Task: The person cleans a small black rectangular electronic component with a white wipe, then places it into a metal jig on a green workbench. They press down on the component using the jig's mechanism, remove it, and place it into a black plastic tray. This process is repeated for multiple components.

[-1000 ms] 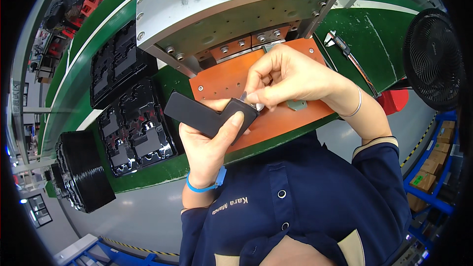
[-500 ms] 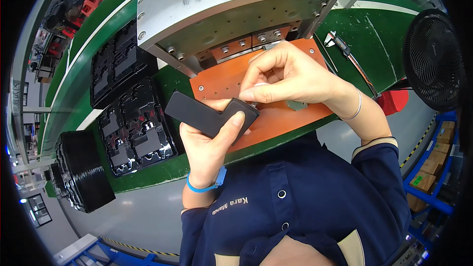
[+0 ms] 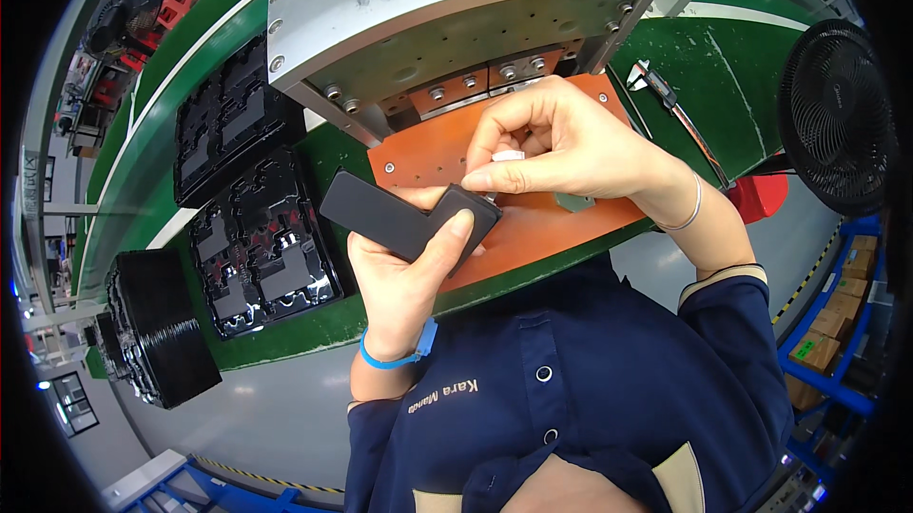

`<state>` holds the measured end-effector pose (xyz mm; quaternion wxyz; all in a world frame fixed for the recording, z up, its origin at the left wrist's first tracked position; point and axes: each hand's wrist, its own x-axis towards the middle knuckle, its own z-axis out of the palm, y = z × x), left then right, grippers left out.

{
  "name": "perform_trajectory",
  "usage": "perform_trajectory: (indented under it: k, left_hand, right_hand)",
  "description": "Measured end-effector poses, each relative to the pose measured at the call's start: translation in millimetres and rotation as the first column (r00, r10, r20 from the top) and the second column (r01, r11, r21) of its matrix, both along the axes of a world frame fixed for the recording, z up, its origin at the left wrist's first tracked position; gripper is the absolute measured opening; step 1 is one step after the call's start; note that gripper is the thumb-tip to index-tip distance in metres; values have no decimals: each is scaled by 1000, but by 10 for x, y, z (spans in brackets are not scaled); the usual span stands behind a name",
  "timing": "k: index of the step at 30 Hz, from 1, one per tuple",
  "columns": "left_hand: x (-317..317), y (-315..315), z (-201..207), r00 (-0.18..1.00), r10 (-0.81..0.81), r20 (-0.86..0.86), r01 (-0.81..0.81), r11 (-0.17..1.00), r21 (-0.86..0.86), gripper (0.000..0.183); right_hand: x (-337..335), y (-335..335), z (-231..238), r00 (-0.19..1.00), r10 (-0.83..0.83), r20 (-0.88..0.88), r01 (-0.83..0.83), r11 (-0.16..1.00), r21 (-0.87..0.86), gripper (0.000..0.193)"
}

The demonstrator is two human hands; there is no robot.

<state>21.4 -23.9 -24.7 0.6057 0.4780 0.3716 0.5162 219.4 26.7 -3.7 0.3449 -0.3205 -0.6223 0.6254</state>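
Observation:
A flat black L-shaped part (image 3: 376, 215) rests in my left hand (image 3: 398, 277), tilted above the front of an orange plate (image 3: 418, 154). My left thumb presses on its wider end, and the fingers wrap beneath. At that end's far corner, my right hand (image 3: 580, 152) pinches with thumb and forefinger. A small white piece (image 3: 509, 155) shows between the right fingers; its kind is not clear. Something small and pale lies between the right fingertips and the part's edge, mostly hidden. Behind both hands stands a metal press fixture (image 3: 447, 14).
Black moulded trays (image 3: 262, 261) lie to the left, with more trays (image 3: 223, 137) stacked behind and a nested black stack (image 3: 162, 332) at the bench edge. On the right are a digital caliper (image 3: 670, 99), a black fan (image 3: 837, 114) and something red (image 3: 759, 195).
My right fingers have shifted slightly, and the white piece between them shows more. My left hand and the black part stay almost where they were.

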Motion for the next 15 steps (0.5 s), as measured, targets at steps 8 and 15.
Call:
perform_trajectory:
  k: [8, 15]
  left_hand:
    - [17, 12, -5, 1000, 28, 7, -28, 1000, 9, 11]
    - [-4, 6, -7, 1000, 4, -7, -3, 1000, 19, 12]
  right_hand:
    - [109, 28, 78, 988, -98, 121, 81, 987, 138, 12]
    - [-36, 57, 125, 985, 44, 164, -58, 995, 85, 15]
